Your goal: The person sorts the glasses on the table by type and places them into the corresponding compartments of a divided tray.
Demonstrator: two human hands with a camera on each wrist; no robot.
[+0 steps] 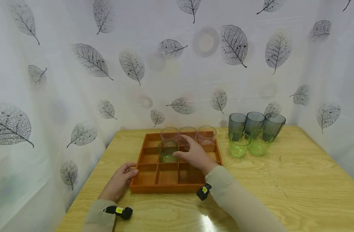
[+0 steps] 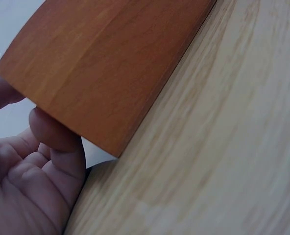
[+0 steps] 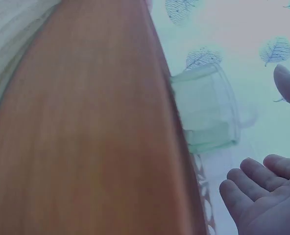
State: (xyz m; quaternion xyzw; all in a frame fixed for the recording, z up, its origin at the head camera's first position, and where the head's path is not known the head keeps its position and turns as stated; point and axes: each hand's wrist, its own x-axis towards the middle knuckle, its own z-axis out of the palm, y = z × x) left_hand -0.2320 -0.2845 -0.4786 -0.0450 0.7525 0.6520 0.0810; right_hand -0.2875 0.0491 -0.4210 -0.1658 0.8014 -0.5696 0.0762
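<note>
A brown wooden tray (image 1: 171, 188) divided into compartments lies on the table. My left hand (image 1: 120, 180) is at the tray's left side, and its fingertips touch the tray's wall (image 2: 101, 73) in the left wrist view. My right hand (image 1: 194, 154) is over the tray, thumb and fingers spread apart, just right of a green glass (image 1: 167, 153). In the right wrist view a gap shows between that hand and the glass (image 3: 206, 110). The green glass stands upright in the middle row, in front of the leftmost of three clear pinkish glasses (image 1: 207, 137) in the back row.
Right of the tray stand two light green glasses (image 1: 238, 146) in front of three taller grey glasses (image 1: 237, 124). A pale curtain (image 1: 194, 74) printed with leaves hangs behind the wood-grain table (image 1: 295, 180).
</note>
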